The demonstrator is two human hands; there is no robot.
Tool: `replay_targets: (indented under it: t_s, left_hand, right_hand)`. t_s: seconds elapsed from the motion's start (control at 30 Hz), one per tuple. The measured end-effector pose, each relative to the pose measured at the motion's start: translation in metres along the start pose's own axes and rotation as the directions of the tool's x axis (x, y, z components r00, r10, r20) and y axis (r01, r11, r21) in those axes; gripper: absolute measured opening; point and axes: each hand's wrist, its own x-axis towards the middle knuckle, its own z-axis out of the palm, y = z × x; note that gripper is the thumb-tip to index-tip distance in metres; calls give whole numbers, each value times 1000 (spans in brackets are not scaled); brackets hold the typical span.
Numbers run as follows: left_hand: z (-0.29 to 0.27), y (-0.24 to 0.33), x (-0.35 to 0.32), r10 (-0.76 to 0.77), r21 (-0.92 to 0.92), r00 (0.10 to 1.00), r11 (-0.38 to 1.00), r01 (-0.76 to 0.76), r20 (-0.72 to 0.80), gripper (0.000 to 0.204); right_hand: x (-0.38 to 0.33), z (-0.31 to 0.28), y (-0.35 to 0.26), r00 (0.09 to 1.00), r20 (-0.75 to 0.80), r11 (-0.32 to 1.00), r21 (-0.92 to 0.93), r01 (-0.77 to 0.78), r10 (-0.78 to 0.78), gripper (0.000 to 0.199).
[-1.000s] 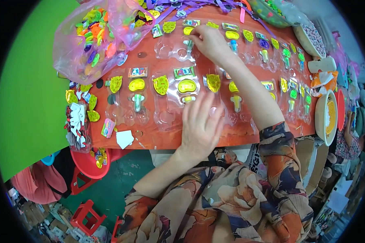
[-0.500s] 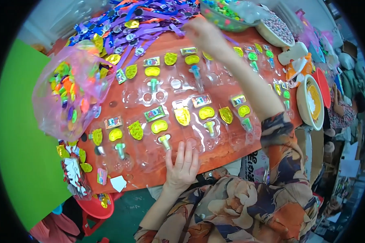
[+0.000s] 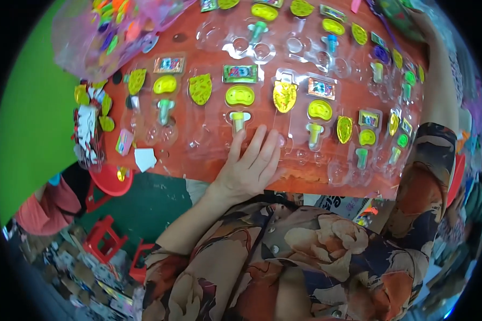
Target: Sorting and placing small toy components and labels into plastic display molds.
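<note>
My left hand [image 3: 251, 163] lies flat, fingers spread, on the near edge of a clear plastic blister tray [image 3: 201, 136]. Just beyond its fingertips is a small tube with a yellow cap [image 3: 238, 120], set in the tray under a yellow oval piece [image 3: 240, 96] and a green wrapped packet [image 3: 240, 74]. A yellow shield-shaped piece [image 3: 200, 89] sits to their left. At the far right my right hand [image 3: 420, 24] reaches to a bowl of green pieces [image 3: 395, 18]; its fingers are blurred and hidden. A purple round piece [image 3: 381, 53] lies in a tray nearer than that bowl.
A pink plastic bag [image 3: 83, 48] of colourful small pieces stands at the far left. Nearer are a clear bag of white and red pieces [image 3: 88, 134] and a white card [image 3: 144, 159]. Red stools [image 3: 104, 239] stand on the green floor below the orange table [image 3: 225, 176].
My right hand has moved from beside the heap of purple and blue straps rightward to the bowl. The view has tilted down toward me. My left hand stays at the tray's near edge.
</note>
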Motion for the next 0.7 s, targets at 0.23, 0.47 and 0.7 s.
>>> replay_targets:
  t_s: [0.23, 0.47, 0.7]
  left_hand:
    - [-3, 5, -11, -60, 47, 998, 997, 59, 13, 45]
    - [-7, 6, -6, -43, 115, 998, 993, 39, 36, 44]
    - [-4, 12, -9, -52, 94, 996, 995, 45, 74, 49]
  right_hand:
    - [4, 74, -18, 979, 188, 949, 316, 9, -72, 45]
    - [18, 71, -14, 991, -8, 966, 223, 130, -132, 36]
    - [-14, 85, -20, 885, -348, 933, 69, 354, -311, 33]
